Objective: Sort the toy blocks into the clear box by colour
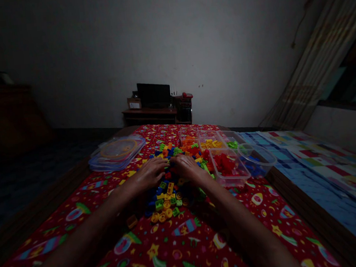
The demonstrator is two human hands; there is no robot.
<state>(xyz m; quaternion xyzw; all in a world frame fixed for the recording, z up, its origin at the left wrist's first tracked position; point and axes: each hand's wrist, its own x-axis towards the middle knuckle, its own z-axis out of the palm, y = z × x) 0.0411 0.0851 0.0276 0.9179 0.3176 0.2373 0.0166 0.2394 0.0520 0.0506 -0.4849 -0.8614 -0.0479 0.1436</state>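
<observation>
A heap of small plastic bricks [168, 193] in yellow, green, blue, orange and red lies on a red patterned cloth [183, 250]. My left hand [150, 172] rests palm down on the heap's left side, fingers curled toward the middle. My right hand [187, 166] lies on the right side, fingertips nearly meeting the left's. Whether either hand pinches a brick is hidden in the dim light. Clear tubs sit just right of my right hand: one with red bricks [228, 166], one with blue [257, 159], others with orange [189, 141], yellow [211, 143] and green [233, 144].
A stack of clear lids [117, 153] lies at the left on the cloth. A blue checked mat [323, 170] spreads to the right. A low wooden stand with a dark screen [154, 95] stands against the far wall. Curtains hang at the right.
</observation>
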